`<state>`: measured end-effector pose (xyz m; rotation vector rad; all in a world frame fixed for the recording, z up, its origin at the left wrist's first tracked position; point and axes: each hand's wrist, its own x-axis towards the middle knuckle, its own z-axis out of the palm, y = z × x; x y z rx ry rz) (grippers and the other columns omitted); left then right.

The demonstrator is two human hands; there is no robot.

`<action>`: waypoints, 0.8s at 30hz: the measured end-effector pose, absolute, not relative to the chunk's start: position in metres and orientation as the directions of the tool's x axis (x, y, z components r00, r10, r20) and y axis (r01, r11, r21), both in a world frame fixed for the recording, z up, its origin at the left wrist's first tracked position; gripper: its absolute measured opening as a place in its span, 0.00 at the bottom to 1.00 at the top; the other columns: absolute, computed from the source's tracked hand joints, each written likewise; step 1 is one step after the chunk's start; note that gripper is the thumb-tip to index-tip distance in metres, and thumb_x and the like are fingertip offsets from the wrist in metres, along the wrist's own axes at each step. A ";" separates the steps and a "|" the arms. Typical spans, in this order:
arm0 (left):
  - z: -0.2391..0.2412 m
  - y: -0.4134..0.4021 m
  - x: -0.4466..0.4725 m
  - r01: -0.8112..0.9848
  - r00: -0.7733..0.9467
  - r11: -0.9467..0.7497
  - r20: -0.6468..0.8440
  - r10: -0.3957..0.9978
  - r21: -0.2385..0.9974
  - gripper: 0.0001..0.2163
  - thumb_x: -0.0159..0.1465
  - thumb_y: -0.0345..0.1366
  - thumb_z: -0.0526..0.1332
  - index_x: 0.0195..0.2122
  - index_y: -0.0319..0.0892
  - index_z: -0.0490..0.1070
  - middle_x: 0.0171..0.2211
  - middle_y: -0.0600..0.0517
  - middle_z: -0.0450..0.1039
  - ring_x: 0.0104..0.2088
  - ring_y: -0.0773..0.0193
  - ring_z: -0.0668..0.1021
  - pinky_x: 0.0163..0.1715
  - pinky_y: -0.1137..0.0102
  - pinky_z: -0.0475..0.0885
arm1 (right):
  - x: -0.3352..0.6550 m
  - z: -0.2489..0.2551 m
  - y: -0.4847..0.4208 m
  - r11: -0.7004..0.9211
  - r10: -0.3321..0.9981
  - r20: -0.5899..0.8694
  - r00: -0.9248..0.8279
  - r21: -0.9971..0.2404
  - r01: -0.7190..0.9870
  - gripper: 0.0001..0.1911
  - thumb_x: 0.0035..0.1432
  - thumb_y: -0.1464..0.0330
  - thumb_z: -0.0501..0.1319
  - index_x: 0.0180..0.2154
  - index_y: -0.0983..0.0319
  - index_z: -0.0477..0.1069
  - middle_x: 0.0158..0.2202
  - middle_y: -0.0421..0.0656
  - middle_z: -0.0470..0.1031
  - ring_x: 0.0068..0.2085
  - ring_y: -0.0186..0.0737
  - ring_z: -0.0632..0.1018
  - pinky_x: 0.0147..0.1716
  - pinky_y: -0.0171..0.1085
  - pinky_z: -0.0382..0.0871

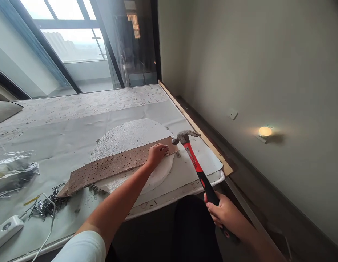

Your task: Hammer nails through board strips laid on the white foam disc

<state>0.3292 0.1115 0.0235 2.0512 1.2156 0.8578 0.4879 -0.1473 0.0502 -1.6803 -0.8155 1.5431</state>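
Observation:
A claw hammer (194,160) with a red and black handle is in my right hand (222,209), whose fingers wrap round the lower grip. Its head hangs just right of my left hand (157,154), the round face towards the fingertips. My left hand rests on the right end of a long brown board (109,169) dotted with small holes. Its fingers are pinched together, and whatever they hold is too small to make out. Under the board lies a round white foam slab (131,133) with a rough, pitted top. A heap of dark metal nails (47,203) lies by the board's left end.
A grey sheet (73,134) covers the mattress (143,92) beneath the work. At the left lie a clear plastic bag (15,173) and a white power strip (8,231) with a cable. A wooden bed rail (182,111) runs along the right, beside a wall with a lit lamp (265,131).

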 end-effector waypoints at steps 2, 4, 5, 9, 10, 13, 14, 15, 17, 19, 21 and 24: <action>0.023 0.111 0.328 0.508 0.393 -0.428 0.242 0.887 0.747 0.11 0.57 0.39 0.58 0.26 0.40 0.77 0.25 0.52 0.74 0.26 0.68 0.72 0.28 0.73 0.63 | 0.488 0.049 -0.146 -0.554 0.828 -0.552 0.094 -0.833 -0.014 0.13 0.42 0.60 0.53 0.31 0.57 0.54 0.10 0.24 0.49 0.11 0.26 0.52 0.11 0.29 0.49; 0.023 0.111 0.327 0.506 0.415 -0.452 0.252 0.874 0.735 0.11 0.58 0.39 0.58 0.26 0.40 0.77 0.26 0.51 0.74 0.27 0.67 0.73 0.29 0.73 0.64 | 0.488 0.048 -0.145 -0.550 0.831 -0.548 0.098 -0.835 -0.004 0.13 0.42 0.61 0.53 0.31 0.57 0.54 0.09 0.24 0.50 0.11 0.27 0.53 0.11 0.29 0.49; 0.023 0.111 0.327 0.505 0.425 -0.461 0.254 0.869 0.730 0.11 0.58 0.39 0.57 0.26 0.40 0.77 0.26 0.51 0.74 0.27 0.67 0.73 0.29 0.73 0.64 | 0.489 0.047 -0.145 -0.549 0.832 -0.546 0.098 -0.836 0.006 0.12 0.43 0.61 0.53 0.31 0.57 0.54 0.09 0.24 0.50 0.11 0.27 0.53 0.11 0.29 0.48; 0.022 0.111 0.326 0.498 0.445 -0.486 0.269 0.854 0.718 0.12 0.58 0.38 0.56 0.27 0.40 0.77 0.26 0.51 0.74 0.28 0.65 0.73 0.30 0.71 0.64 | 0.490 0.049 -0.144 -0.549 0.833 -0.545 0.093 -0.835 0.018 0.12 0.43 0.61 0.53 0.31 0.57 0.53 0.09 0.24 0.49 0.11 0.26 0.51 0.11 0.28 0.48; 0.022 0.111 0.326 0.495 0.447 -0.491 0.275 0.851 0.717 0.12 0.58 0.38 0.56 0.27 0.40 0.77 0.26 0.50 0.74 0.28 0.65 0.73 0.31 0.71 0.64 | 0.490 0.050 -0.144 -0.551 0.832 -0.547 0.092 -0.834 0.023 0.12 0.44 0.61 0.53 0.31 0.57 0.53 0.09 0.24 0.49 0.11 0.26 0.51 0.11 0.28 0.48; 0.020 0.111 0.326 0.494 0.459 -0.518 0.297 0.837 0.698 0.11 0.58 0.37 0.56 0.27 0.39 0.77 0.27 0.50 0.75 0.29 0.64 0.73 0.31 0.71 0.63 | 0.488 0.053 -0.144 -0.553 0.831 -0.547 0.096 -0.831 0.053 0.11 0.44 0.61 0.53 0.31 0.57 0.55 0.09 0.25 0.49 0.11 0.26 0.51 0.12 0.28 0.49; 0.020 0.111 0.326 0.500 0.459 -0.525 0.303 0.835 0.689 0.11 0.58 0.37 0.56 0.28 0.40 0.77 0.27 0.50 0.75 0.29 0.64 0.73 0.31 0.71 0.63 | 0.487 0.054 -0.144 -0.549 0.834 -0.542 0.106 -0.834 0.062 0.11 0.44 0.61 0.53 0.31 0.57 0.55 0.09 0.25 0.49 0.11 0.26 0.52 0.12 0.28 0.49; 0.020 0.110 0.326 0.509 0.458 -0.529 0.307 0.835 0.679 0.11 0.59 0.37 0.56 0.28 0.40 0.77 0.27 0.50 0.75 0.29 0.65 0.73 0.31 0.71 0.63 | 0.487 0.055 -0.144 -0.546 0.836 -0.537 0.112 -0.835 0.068 0.12 0.44 0.60 0.53 0.31 0.58 0.55 0.09 0.25 0.49 0.11 0.26 0.52 0.12 0.28 0.48; 0.020 0.109 0.326 0.528 0.448 -0.528 0.311 0.839 0.665 0.11 0.58 0.37 0.56 0.28 0.40 0.77 0.27 0.50 0.75 0.29 0.65 0.73 0.30 0.71 0.63 | 0.486 0.057 -0.143 -0.536 0.842 -0.526 0.118 -0.840 0.082 0.11 0.44 0.61 0.53 0.31 0.57 0.55 0.09 0.25 0.48 0.11 0.27 0.51 0.11 0.28 0.48; 0.020 0.108 0.326 0.539 0.437 -0.521 0.309 0.845 0.662 0.11 0.58 0.36 0.57 0.27 0.40 0.77 0.27 0.50 0.75 0.28 0.65 0.73 0.30 0.71 0.62 | 0.488 0.062 -0.143 -0.531 0.846 -0.519 0.121 -0.840 0.111 0.10 0.45 0.62 0.53 0.31 0.57 0.55 0.09 0.25 0.48 0.11 0.27 0.51 0.11 0.29 0.47; 0.020 0.107 0.326 0.541 0.433 -0.512 0.301 0.850 0.667 0.11 0.58 0.36 0.57 0.26 0.40 0.77 0.26 0.50 0.75 0.28 0.65 0.73 0.30 0.72 0.63 | 0.491 0.071 -0.144 -0.525 0.851 -0.510 0.127 -0.834 0.167 0.08 0.47 0.64 0.53 0.31 0.58 0.57 0.11 0.26 0.48 0.13 0.27 0.52 0.12 0.29 0.47; 0.018 0.106 0.326 0.539 0.429 -0.496 0.285 0.857 0.681 0.10 0.58 0.36 0.57 0.26 0.40 0.77 0.26 0.50 0.74 0.29 0.64 0.73 0.30 0.72 0.63 | 0.495 0.084 -0.144 -0.484 0.875 -0.458 0.157 -0.836 0.259 0.05 0.51 0.65 0.53 0.32 0.58 0.60 0.14 0.29 0.49 0.15 0.27 0.53 0.14 0.29 0.47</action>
